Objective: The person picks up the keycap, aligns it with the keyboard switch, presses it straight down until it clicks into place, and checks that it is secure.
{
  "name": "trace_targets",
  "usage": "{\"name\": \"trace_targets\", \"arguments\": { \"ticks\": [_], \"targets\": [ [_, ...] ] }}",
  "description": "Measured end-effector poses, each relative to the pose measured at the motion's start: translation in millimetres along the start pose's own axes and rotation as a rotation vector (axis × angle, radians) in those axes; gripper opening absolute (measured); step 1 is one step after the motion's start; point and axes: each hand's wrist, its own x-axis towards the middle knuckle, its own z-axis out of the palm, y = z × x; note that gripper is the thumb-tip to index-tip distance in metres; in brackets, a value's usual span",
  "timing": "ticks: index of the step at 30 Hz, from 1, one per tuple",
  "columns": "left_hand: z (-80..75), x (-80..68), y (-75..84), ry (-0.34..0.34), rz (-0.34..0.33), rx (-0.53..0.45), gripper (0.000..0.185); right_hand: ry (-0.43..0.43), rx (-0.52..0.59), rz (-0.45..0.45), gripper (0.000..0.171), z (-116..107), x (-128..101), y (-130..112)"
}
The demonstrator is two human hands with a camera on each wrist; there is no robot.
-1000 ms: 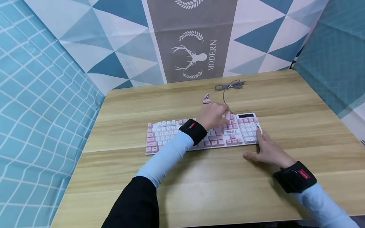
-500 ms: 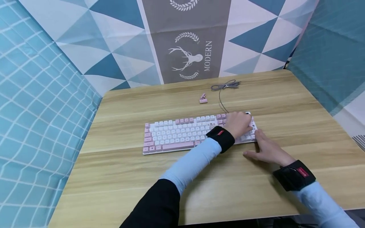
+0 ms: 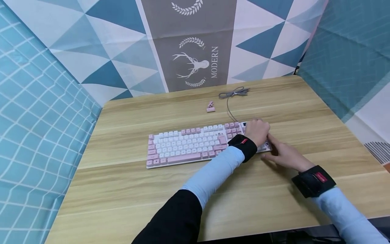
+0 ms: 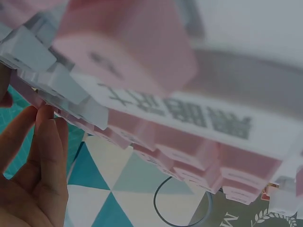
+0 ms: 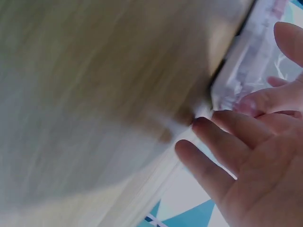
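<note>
Head view: "MODERN" banner (image 3: 195,51); left hand (image 3: 257,131) curls on the pink keyboard (image 3: 186,144), right hand (image 3: 284,155) fingers flat beside it.

Left arm: black outer sleeve (image 3: 170,220) from the near edge of the head view, ending partway down the forearm. Below it a pale blue inner sleeve (image 3: 213,173), smooth and close-fitting, running to the wrist.

Left wrist: broad black band (image 3: 243,146) with a small red tag bearing pale lettering (too small to read).

Right arm: the same pale blue sleeve (image 3: 347,217); no black outer layer shows on this side within the head view.

Right wrist: matching black band (image 3: 313,180), bulkier, with a red tag (image 3: 321,177) on its upper face.

Both hands, left (image 3: 257,132) and right (image 3: 284,154), are bare: no gloves, rings or watch visible.
</note>
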Motion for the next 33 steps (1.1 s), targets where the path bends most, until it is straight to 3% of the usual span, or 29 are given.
{"name": "trace_targets", "arguments": {
  "ticks": [8, 19, 26, 33],
  "targets": [
    [-0.8, 1.4, -3.8, -0.018, 0.013, -0.028, 0.014, 0.112, -0.14, -0.067, 0.082, 0.0, 5.7, 0.1],
    [-2.2, -0.1, -9.6, -0.071, 0.07, -0.039, 0.012, 0.029, -0.128, -0.041, 0.084, -7.3, 9.3, -3.0],
    [-6.4, -5.5, -12.3, -0.116, 0.106, -0.073, 0.011, 0.029, -0.122, -0.023, 0.082, -8.5, 10.2, 2.5],
    [-7.9, -17.4, -14.6, -0.196, 0.202, -0.061, 0.028, 0.04, -0.131, -0.047, 0.08, -8.5, 9.3, 4.9]
  ]
}}
